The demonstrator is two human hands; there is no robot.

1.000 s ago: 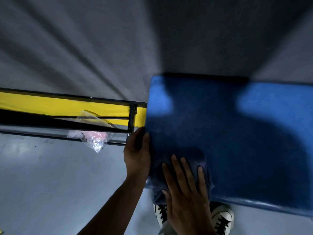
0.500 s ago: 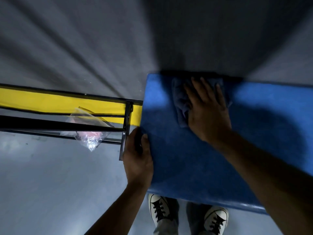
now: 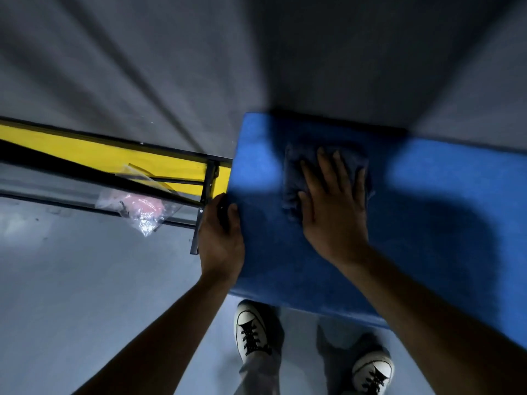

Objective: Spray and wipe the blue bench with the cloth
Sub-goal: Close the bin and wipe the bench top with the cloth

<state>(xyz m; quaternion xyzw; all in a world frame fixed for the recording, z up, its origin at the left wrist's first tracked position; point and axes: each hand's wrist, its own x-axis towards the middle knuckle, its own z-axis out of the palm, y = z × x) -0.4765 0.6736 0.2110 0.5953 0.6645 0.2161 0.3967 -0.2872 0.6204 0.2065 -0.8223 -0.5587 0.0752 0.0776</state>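
Bench: the blue bench fills the right half of the view; its long axis runs left to right and off the right edge, and its short left end faces the yellow frame.
Bench top: fuzzy, carpet-like blue; a bright patch of light falls near the left end and another on the far right, with broad shadow between.
Cloth: a dark blue cloth lies bunched on the bench top, toward the far edge and near the left end, partly under the right hand.
Right hand: the right hand lies palm down on the cloth, fingers straight and a little spread, pointing away toward the wall.
Left hand: the left hand rests at the left end of the bench, thumb on the top; its fingers go down over the end face, and I cannot tell how far they curl.
Yellow frame: a yellow board in a black metal frame runs in from the left and ends just beside the bench.
Bag: a clear plastic bag with something pink inside lies on the frame's lower rails.
Floor: grey and smooth.
Wall: plain grey wall behind bench and frame, crossed by slanting shadows.
Shoes: two white lace-up shoes stand on the floor at the near edge of the bench.
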